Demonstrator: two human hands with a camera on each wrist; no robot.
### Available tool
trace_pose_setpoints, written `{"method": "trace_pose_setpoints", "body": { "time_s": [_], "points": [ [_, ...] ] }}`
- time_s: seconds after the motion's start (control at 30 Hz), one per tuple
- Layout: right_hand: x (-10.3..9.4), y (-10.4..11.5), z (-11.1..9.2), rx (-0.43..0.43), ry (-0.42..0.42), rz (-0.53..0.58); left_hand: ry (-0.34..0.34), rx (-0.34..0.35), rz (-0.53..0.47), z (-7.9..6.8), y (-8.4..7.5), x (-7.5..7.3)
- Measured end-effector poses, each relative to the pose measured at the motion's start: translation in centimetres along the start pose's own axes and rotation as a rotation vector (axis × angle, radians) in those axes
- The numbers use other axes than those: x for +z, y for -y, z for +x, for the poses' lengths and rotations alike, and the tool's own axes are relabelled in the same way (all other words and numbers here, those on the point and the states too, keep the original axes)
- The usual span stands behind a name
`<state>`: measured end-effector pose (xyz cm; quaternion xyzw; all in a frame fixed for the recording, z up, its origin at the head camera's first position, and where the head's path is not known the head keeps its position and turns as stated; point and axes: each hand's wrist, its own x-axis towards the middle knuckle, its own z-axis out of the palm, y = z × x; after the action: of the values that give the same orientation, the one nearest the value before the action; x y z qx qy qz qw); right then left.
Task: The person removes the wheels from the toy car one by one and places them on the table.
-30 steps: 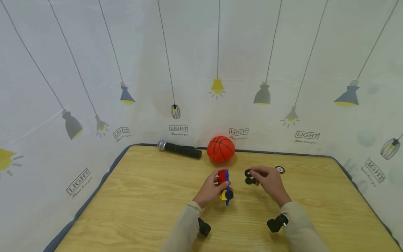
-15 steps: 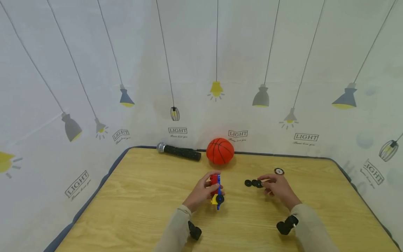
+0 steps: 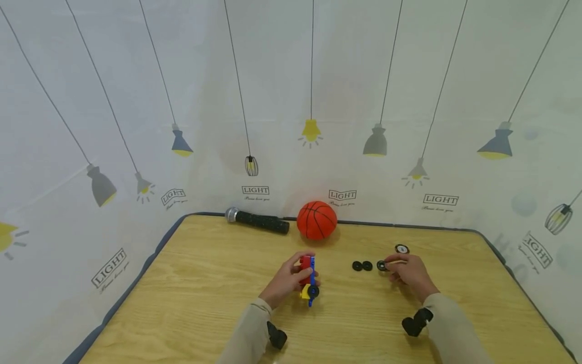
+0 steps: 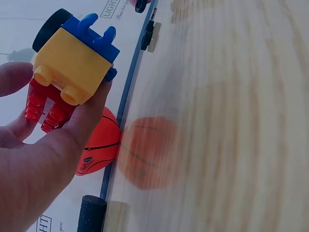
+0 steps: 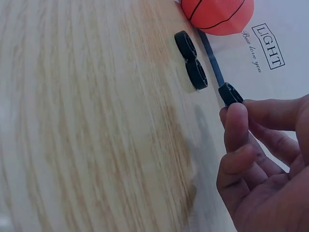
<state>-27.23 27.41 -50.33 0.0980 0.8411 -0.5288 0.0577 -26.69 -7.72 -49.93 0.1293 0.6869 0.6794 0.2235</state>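
My left hand (image 3: 283, 283) grips a toy car (image 3: 306, 277) of red, blue and yellow blocks, raised off the table. One black wheel (image 4: 49, 30) is fitted at its yellow end; fingers cover part of the red end. To the right, my right hand (image 3: 413, 275) pinches a loose black toy wheel (image 5: 230, 94) between thumb and fingertips. Left of that hand, two more black wheels lie flat side by side, the first wheel (image 3: 357, 266) touching the second wheel (image 3: 367, 266). The pinched wheel is apart from them.
A small red basketball (image 3: 317, 220) sits at the table's back edge, with a black microphone (image 3: 256, 220) to its left. A round black disc with a white centre (image 3: 402, 248) lies behind my right hand. A patterned curtain surrounds the wooden table (image 3: 204, 303).
My right hand has moved right, taking one wheel away from the other two, which now lie side by side. My left hand has shifted slightly left and nearer with the toy car.
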Motion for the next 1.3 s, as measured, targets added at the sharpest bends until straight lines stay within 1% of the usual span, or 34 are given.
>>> {"method": "trace_pose_setpoints", "body": {
  "time_s": [0.2,0.37,0.53,0.97,1.2,1.3],
  "points": [
    [0.4,-0.3,0.3,0.028,-0.038,0.028,0.011,-0.006,-0.004,-0.1,0.0,0.1],
    [0.6,-0.4,0.5,0.034,-0.051,0.034,0.016,-0.016,-0.008,-0.1,-0.1,0.1],
    [0.7,-0.2,0.5,0.033,-0.06,0.042,0.022,-0.01,-0.015,-0.1,-0.1,0.2],
    [1.0,-0.5,0.9,0.023,-0.073,-0.019,0.026,-0.005,-0.011,0.1,0.0,0.2],
    [1.1,-0.1,1.1,0.038,-0.085,-0.037,0.025,-0.013,0.006,0.1,-0.3,0.2],
    [1.2,0.1,1.0,0.032,-0.091,-0.051,0.021,-0.019,0.019,0.1,-0.4,0.2]
  ]
}}
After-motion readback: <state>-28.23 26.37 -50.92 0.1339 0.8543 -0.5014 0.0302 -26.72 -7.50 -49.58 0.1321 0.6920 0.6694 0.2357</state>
